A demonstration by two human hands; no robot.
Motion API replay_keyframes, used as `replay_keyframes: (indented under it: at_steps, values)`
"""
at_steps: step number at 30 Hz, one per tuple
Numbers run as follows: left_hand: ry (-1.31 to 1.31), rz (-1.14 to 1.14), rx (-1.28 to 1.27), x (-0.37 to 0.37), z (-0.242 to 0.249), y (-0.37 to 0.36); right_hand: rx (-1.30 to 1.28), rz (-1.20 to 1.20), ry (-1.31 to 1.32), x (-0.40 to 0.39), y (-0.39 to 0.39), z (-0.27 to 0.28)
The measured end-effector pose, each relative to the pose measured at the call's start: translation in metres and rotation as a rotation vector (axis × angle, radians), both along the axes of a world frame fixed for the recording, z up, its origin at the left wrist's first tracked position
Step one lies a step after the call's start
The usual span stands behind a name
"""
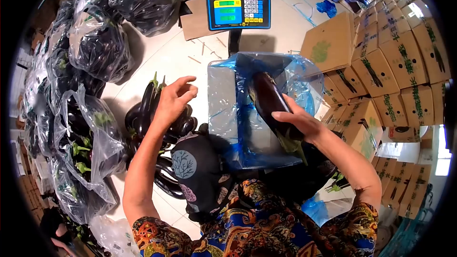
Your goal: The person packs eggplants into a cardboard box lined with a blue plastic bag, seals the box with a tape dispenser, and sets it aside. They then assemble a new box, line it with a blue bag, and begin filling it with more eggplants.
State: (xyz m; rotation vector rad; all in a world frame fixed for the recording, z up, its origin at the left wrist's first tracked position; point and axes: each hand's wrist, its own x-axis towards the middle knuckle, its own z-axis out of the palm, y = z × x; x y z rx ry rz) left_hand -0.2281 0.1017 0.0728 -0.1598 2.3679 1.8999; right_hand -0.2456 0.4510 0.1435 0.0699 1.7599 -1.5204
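Observation:
My right hand [303, 120] grips a large dark purple eggplant [269, 96], thumb on top of it. The eggplant slants over the box [223, 85], its green stem end toward me. Clear blue plastic film [304, 74] lines this box and drapes over its rim. To the left of the box, my left hand [175, 96] hangs in the air with bent fingers apart and nothing in them. Below and beside that hand lie several loose eggplants [145, 112] on the floor, partly hidden by my forearm.
A scale display [238, 12] stands on a post behind the box. Clear bags of eggplants [100, 43] are heaped along the left. Stacked cartons [381, 62] fill the right side, with an open carton flap [327, 40] near the box. Blue plastic [326, 8] lies on the floor farther back.

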Motion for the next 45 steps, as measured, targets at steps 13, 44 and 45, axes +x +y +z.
replay_keyframes:
  at_steps: [13, 44, 45]
  values:
    - [-0.223, 0.628, 0.284, 0.187, -0.175, -0.037, 0.011, 0.133, 0.279, -0.008, -0.027, -0.215]
    - [-0.287, 1.195, 1.279, 0.430, -0.175, 0.002, 0.895, 0.856, 0.527, -0.037, -0.046, -0.154]
    - [-0.245, 1.211, 1.280, 0.418, -0.148, 0.006, 0.859, 0.868, 0.559, -0.033, -0.055, -0.136]
